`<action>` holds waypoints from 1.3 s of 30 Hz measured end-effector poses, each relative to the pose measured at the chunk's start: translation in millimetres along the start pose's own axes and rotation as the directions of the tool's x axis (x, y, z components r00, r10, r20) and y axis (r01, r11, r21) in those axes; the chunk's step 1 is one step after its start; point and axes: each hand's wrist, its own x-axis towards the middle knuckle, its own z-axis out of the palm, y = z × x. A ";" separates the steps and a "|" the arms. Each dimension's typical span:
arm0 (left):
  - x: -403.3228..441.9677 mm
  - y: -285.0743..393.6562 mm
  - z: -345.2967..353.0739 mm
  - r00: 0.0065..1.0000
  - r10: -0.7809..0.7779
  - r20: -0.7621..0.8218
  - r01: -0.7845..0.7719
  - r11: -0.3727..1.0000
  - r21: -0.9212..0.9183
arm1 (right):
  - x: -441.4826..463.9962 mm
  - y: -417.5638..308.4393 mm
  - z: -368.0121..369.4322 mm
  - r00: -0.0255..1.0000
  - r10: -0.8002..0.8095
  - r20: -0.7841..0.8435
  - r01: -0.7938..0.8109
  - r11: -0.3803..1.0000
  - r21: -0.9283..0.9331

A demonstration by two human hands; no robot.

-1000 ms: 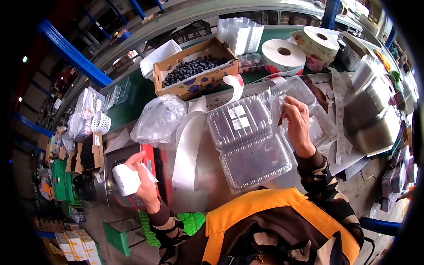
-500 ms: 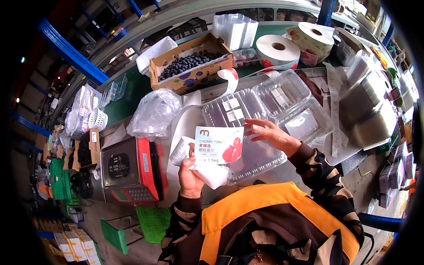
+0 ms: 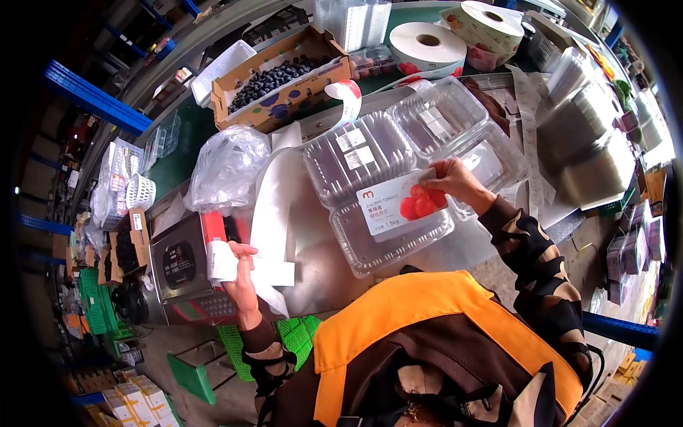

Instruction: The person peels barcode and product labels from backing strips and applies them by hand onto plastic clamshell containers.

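Observation:
In my right hand point(image 3: 461, 183), the right end of a cherry tomato label point(image 3: 388, 208) is pinched between closed fingers. That label, white with red tomatoes and "1.5kg", lies over the lower half of a clear plastic clamshell box point(image 3: 363, 260). Whether it touches the plastic all along I cannot tell. Two small white stickers point(image 3: 359, 156) show on the box's upper half. To the left, my left hand point(image 3: 244, 286) is closed on a curled strip of white printed labels point(image 3: 223, 260), beside the red scale point(image 3: 213, 226).
Another clear clamshell point(image 3: 441, 117) lies open to the right. Behind stand a cardboard box of blueberries point(image 3: 284, 96) and a large label roll point(image 3: 427, 46). A bundled plastic bag point(image 3: 228, 167) sits by the scale. Stacked clear containers point(image 3: 587, 142) are at the right.
The cherry tomato label has passed from my left hand's side to my right hand and moved right over the clamshell. My left hand has drawn left toward the scale with the curled strip.

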 end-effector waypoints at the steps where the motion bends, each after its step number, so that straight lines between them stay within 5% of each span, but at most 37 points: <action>1: -0.1 -0.6 1.5 0.999 -0.020 0.046 0.013 0.987 0.162 | 0.7 8.7 5.9 1.000 0.007 0.020 -0.005 0.998 -0.062; 3: -9.0 -13.6 39.3 0.985 0.119 0.127 -0.143 0.970 0.198 | -0.7 16.2 17.5 0.999 -0.016 0.041 0.019 0.996 -0.083; 4: -14.6 -18.1 48.1 0.960 0.030 0.279 -0.132 0.926 0.355 | -1.1 16.7 23.7 0.999 0.000 0.044 0.004 0.996 -0.090; 5: -17.3 -26.5 62.6 0.919 0.115 0.376 -0.276 0.871 0.407 | -1.6 17.8 28.8 0.999 -0.014 0.045 0.019 0.993 -0.113; 13: -24.6 -29.8 132.9 0.781 0.246 0.574 -0.500 0.797 0.340 | -0.3 27.5 37.3 0.994 -0.106 0.030 0.111 0.961 -0.253; 21: -30.9 -75.2 139.0 0.668 0.268 0.694 -0.654 0.657 0.376 | -16.1 5.9 58.8 0.965 -0.259 0.033 0.194 0.623 -0.757; 26: -33.6 -62.1 119.7 0.745 0.178 0.643 -0.483 0.809 0.335 | -27.7 -1.9 25.8 0.877 -0.417 -0.239 0.042 0.561 -0.827; 28: -34.5 -70.2 109.0 0.853 0.129 0.505 -0.298 0.915 0.270 | -27.8 -0.4 7.2 0.854 -0.478 -0.209 0.078 0.512 -0.855; 30: -22.7 -71.0 106.2 0.908 0.076 0.412 -0.203 0.940 0.275 | -38.1 -8.9 17.5 0.858 -0.511 -0.053 0.241 0.492 -0.836; 31: -15.0 -74.6 109.1 0.920 0.119 0.374 -0.233 0.932 0.277 | -44.9 -16.4 29.3 0.915 -0.398 0.061 0.298 0.567 -0.768; 34: 11.3 -84.1 122.7 0.935 0.187 0.302 -0.282 0.907 0.312 | -53.5 -15.8 65.3 0.769 -0.294 0.567 0.637 0.419 -0.647; 36: 23.4 -83.7 131.7 0.915 0.240 0.324 -0.343 0.886 0.313 | -50.8 -2.8 82.3 0.644 -0.326 0.691 0.764 0.238 -0.600; 39: 28.7 -87.6 139.4 0.906 0.174 0.385 -0.329 0.863 0.384 | -45.0 -2.6 88.2 0.609 -0.271 0.746 0.792 0.153 -0.591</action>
